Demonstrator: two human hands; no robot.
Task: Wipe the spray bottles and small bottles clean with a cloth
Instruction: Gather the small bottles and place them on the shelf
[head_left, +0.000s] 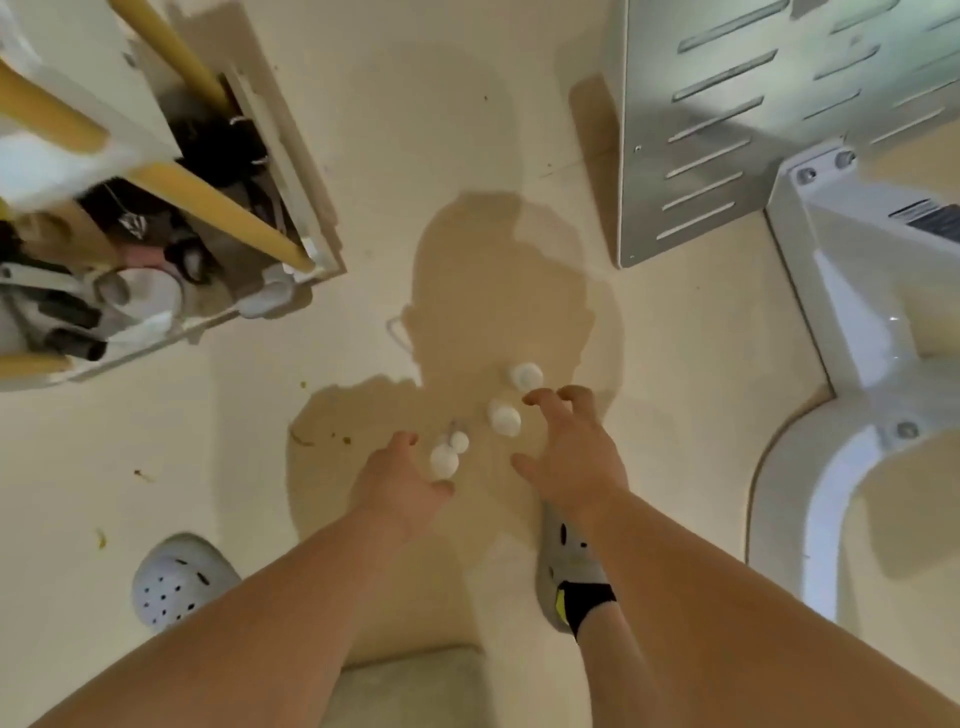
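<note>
- Bottles (504, 418), four white ones, stand upright in a loose row on the floor (675, 364), probably set there within both arms' reach; no cloth shows.
- Left hand (400, 483) is spread and holds nothing; the nearest small bottle (444, 460) sits between its thumb and fingers, contact unclear.
- Right hand (571, 457) is also spread and empty, its fingers bent, with the far bottle (525, 375) just beyond its fingertips.
</note>
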